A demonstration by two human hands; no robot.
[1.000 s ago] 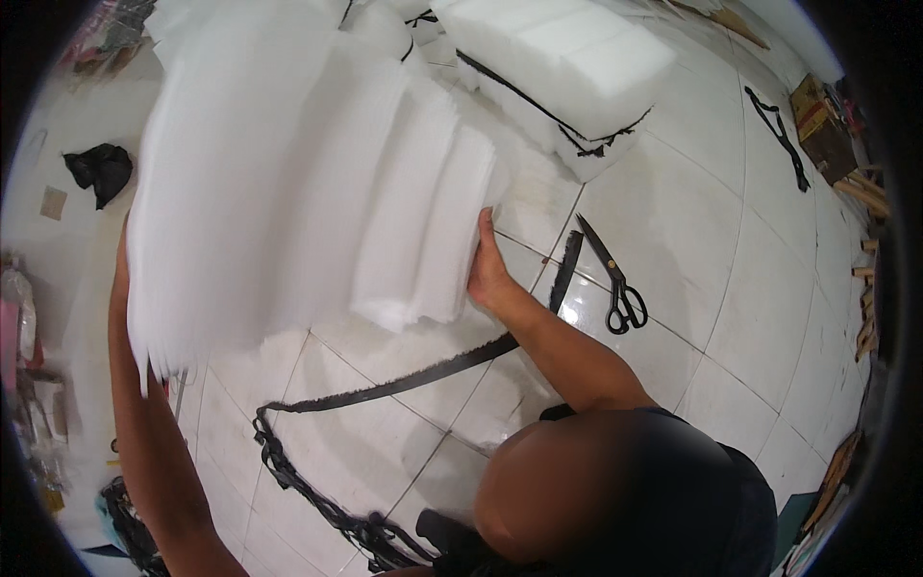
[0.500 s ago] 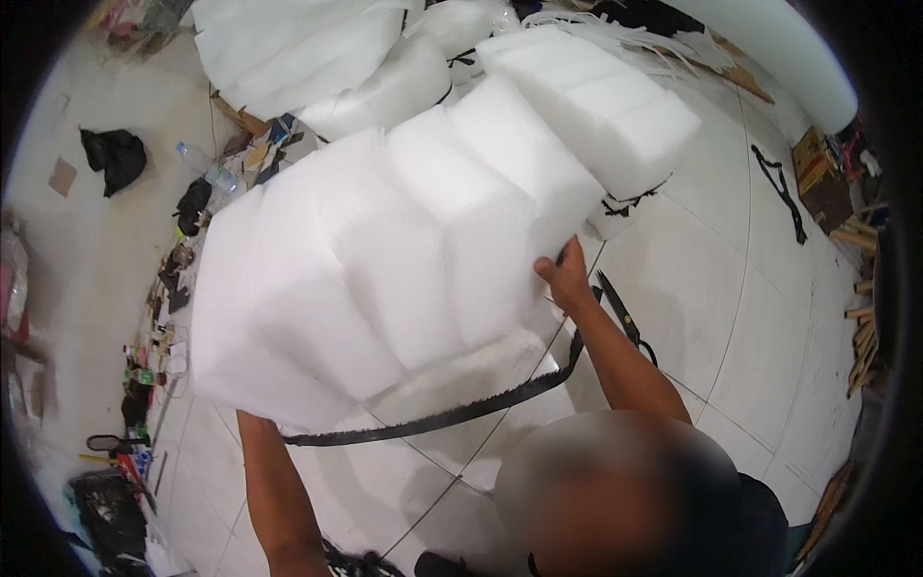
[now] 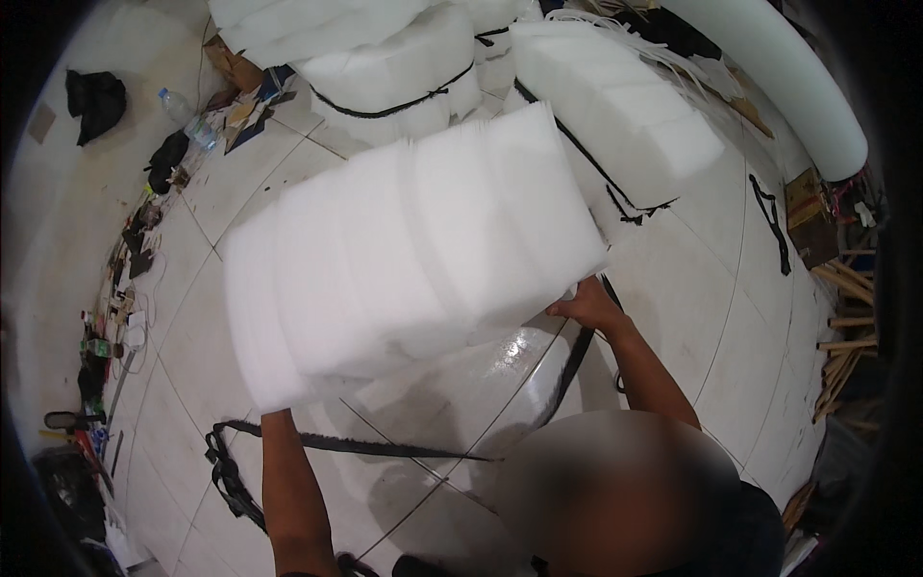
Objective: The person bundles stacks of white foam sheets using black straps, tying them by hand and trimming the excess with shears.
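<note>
A thick stack of white foam sheets point(image 3: 413, 250) fills the middle of the view, lifted in both my hands. My right hand point(image 3: 591, 306) grips its near right corner, thumb showing along the lower edge. At the near left corner my left forearm point(image 3: 284, 471) goes in under the stack; the left hand and its fingers are hidden there. Below the stack a black strip point(image 3: 385, 448) runs across the tiled floor, its tangled end beside my left forearm. More of the black strip shows under the stack near my right hand.
Beyond the stack stand white foam bundles tied with black strips, one in the middle point(image 3: 394, 72) and one at right point(image 3: 615, 106). A large pale roll point(image 3: 779, 87) is at the far right. Clutter with a plastic bottle point(image 3: 178, 106) lines the left wall; wooden sticks point(image 3: 846, 337) lie at right.
The stack has moved slightly right and turned, its sheets now more even and less bowed. The black strip no longer follows its near edge but lies on the floor. The scissors are mostly covered.
</note>
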